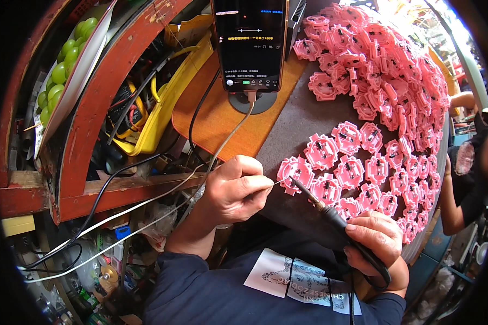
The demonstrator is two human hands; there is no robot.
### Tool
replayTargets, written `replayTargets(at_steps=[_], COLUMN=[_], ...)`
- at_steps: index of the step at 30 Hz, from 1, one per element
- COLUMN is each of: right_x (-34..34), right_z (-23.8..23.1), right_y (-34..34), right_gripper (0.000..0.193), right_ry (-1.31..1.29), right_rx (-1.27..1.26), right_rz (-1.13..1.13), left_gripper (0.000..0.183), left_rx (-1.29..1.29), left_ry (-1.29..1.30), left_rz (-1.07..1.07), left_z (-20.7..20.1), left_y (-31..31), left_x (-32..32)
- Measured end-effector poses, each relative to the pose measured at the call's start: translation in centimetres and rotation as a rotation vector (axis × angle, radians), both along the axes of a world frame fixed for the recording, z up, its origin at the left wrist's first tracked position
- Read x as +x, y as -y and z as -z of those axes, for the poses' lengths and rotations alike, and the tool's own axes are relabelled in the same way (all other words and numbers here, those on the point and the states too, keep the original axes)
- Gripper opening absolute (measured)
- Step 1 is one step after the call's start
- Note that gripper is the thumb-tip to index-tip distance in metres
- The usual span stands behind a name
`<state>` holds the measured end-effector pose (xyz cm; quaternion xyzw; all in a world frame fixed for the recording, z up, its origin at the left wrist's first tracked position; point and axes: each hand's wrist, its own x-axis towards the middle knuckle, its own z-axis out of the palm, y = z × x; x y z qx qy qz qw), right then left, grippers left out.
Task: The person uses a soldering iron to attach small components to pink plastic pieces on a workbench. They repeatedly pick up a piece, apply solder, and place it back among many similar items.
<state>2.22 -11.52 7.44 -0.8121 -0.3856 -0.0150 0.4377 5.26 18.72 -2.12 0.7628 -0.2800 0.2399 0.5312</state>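
Note:
My left hand (pixel 236 189) is closed, thumb and fingertips pinching a thin solder wire (pixel 278 182) that sticks out to the right. In my right hand (pixel 382 241) is a black-handled soldering iron (pixel 336 219), its tip pointing up and left. Tip and wire meet, or nearly so, over the nearest pink plastic housing (pixel 303 167), a roundish part with small dark pieces in its middle. Whether the tip touches the part, I cannot tell. Similar pink housings (pixel 350 172) lie in rows right beside it on the dark round tabletop (pixel 295 114).
A large heap of pink housings (pixel 363 59) covers the far right of the table. A phone (pixel 249 49) stands upright on an orange board (pixel 200 92), its cable (pixel 230 132) trailing left. Green grapes (pixel 65 62) and a yellow-cased meter (pixel 133 108) are at left. Another person's arm (pixel 451 200) shows at right.

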Motion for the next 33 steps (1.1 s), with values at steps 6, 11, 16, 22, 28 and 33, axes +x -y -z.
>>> replayTargets(at_steps=[6, 11, 16, 22, 28, 33], right_x=[-0.1, -1.0, -2.4, -2.9, -2.8, -2.7], right_z=[0.0, -1.1, -1.1, 0.0, 0.4, 0.5], right_y=[0.0, 0.8, 3.0, 4.7, 5.0, 5.3], right_gripper=[0.041, 0.040, 0.030, 0.028, 0.033, 0.034], right_ry=[0.037, 0.057, 0.131, 0.170, 0.131, 0.114], right_rx=[0.010, 0.047, 0.057, 0.047, 0.084, 0.096], right_rz=[0.010, 0.075, 0.189, 0.226, 0.178, 0.147], left_gripper=[0.026, 0.025, 0.026, 0.029, 0.033, 0.031], left_rx=[-0.001, -0.080, -0.007, 0.138, 0.285, 0.314], left_ry=[-0.022, -0.065, -0.001, 0.082, 0.071, 0.084], left_rz=[0.006, -0.036, -0.006, 0.083, 0.166, 0.191], left_z=[0.1, -0.5, -2.2, -3.4, -4.4, -4.0], left_y=[-0.1, -0.1, 0.7, 3.5, 4.7, 5.2], left_x=[-0.1, -0.7, -1.2, -1.0, -0.8, -0.7])
